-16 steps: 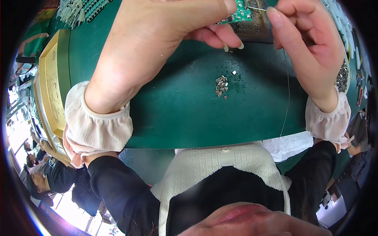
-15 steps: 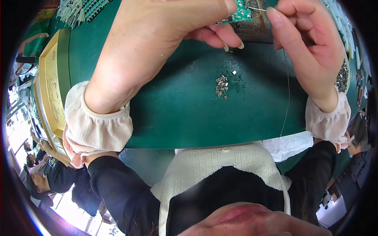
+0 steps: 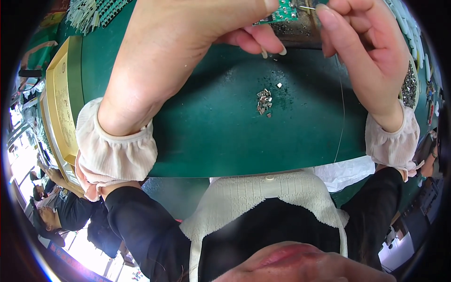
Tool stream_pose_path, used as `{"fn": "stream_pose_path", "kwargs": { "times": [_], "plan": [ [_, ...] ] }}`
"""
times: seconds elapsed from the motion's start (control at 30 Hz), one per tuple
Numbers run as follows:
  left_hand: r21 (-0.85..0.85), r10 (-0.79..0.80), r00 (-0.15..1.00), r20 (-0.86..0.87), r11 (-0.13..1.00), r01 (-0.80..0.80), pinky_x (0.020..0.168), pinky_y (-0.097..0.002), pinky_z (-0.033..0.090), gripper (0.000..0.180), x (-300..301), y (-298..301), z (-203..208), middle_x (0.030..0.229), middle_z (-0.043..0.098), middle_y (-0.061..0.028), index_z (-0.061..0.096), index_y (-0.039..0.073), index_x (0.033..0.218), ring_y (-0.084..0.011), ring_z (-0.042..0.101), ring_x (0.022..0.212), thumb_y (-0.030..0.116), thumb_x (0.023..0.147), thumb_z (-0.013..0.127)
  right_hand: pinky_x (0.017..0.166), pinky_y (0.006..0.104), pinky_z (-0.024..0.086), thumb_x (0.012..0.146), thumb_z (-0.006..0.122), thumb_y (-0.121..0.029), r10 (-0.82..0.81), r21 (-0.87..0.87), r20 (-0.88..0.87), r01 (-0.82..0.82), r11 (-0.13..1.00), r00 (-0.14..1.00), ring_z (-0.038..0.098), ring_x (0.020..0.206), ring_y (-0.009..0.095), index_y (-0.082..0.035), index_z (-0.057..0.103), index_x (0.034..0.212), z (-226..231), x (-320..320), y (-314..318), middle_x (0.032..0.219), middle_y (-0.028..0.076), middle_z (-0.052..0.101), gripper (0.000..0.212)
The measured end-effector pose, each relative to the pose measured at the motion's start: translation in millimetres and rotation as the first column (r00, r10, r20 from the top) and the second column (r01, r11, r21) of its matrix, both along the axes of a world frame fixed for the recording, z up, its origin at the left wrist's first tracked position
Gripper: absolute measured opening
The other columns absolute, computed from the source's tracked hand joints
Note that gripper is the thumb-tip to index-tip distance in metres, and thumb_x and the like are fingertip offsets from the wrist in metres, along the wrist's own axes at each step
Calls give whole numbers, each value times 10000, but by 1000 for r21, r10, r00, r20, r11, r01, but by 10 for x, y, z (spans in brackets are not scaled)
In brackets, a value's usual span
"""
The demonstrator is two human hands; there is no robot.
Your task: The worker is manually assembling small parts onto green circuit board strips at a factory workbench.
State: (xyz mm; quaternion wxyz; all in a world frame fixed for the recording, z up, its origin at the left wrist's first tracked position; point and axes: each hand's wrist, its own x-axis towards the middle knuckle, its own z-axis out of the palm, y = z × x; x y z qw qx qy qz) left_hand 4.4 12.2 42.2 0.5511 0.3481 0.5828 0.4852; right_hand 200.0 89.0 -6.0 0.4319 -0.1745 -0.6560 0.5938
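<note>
At the top edge, my left hand (image 3: 197,28) is closed on a green circuit board (image 3: 286,13) dotted with silvery solder points. Part of the board is hidden behind my fingers and cut off by the picture's edge. My right hand (image 3: 364,47) pinches a thin silvery wire (image 3: 307,7), which looks like solder, between thumb and forefinger. Its short end points left, close to the board's right edge. From below the same hand a fine length of wire (image 3: 343,113) trails down to the table's front edge. Small metal pieces (image 3: 264,101) lie in a pile between my forearms.
Behind the board lies a brown, speckled work plate (image 3: 305,35) on the green table (image 3: 225,145). A gold box (image 3: 63,98) stands left; boards with pale wires (image 3: 87,14) lie far left. At right are a dish of small metal parts (image 3: 409,89) and pale tubes (image 3: 408,23).
My left hand and the circuit board have shifted slightly left. The wire's end, earlier over the board's right edge, now sits just beside it. The metal pile has not moved.
</note>
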Motion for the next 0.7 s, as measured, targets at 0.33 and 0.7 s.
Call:
{"fn": "stream_pose_path", "kwargs": {
  "times": [0.33, 0.7],
  "plan": [
    [8, -5, 1000, 22, 1000, 5, 568, -254, 591, 433, -32, -6, -23, 976, 738, -136, 498, -26, 1309, -207, 735, 672, -16, 919, 688, 481, 169, 349, 1039, 534, -69, 36, 81, 454, -82, 993, 890, 492, 502, 41, -8, 444, 1018, 210, 61, 110, 648, 38, 591, 110],
    [1, -104, 966, 235, 994, 107, 637, -268, 603, 418, -102, -50, -117, 1019, 734, -136, 484, -25, 1308, -202, 741, 736, -33, 932, 665, 605, 193, 369, 849, 730, 6, 260, 41, 762, -445, 895, 593, 498, 722, 14, -39, 648, 934, 238, 189, 172, 838, -35, 554, 127]
  ]
}}
